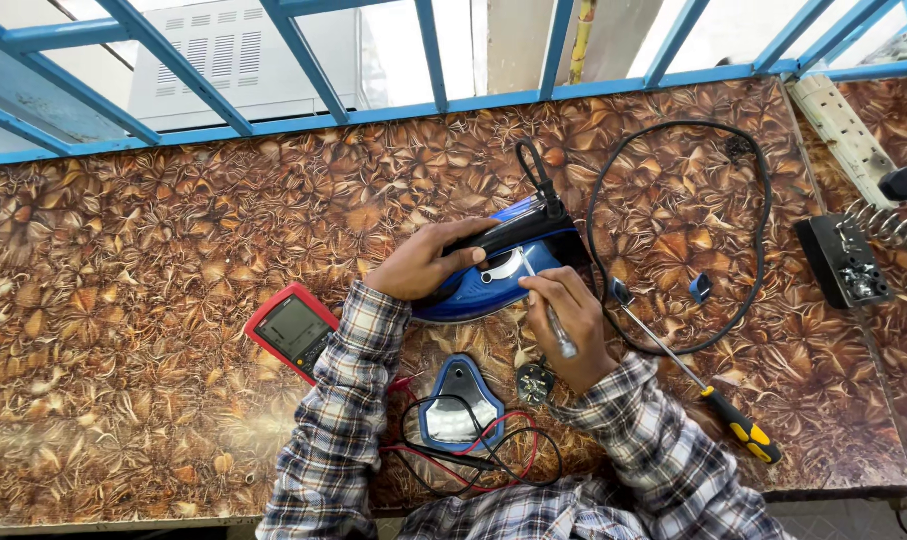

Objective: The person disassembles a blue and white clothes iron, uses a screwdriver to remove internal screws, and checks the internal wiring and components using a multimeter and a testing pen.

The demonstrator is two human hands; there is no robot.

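Note:
A blue and black clothes iron (514, 262) lies on its side on the brown leaf-patterned table (154, 280). My left hand (429, 262) grips its black handle. My right hand (566, 318) holds a slim silver-handled tool (549, 305) whose tip touches the white dial area of the iron. The iron's black cord (764, 200) loops to the right. A detached blue cover piece (461, 402) lies in front of me, near a black plug (536, 381).
A red multimeter (296, 330) sits left of my arm, its red and black leads (494, 455) coiled near the table's front edge. A yellow-handled screwdriver (709, 395), a small blue part (701, 288), a black socket box (844, 262) and a white power strip (842, 125) lie right.

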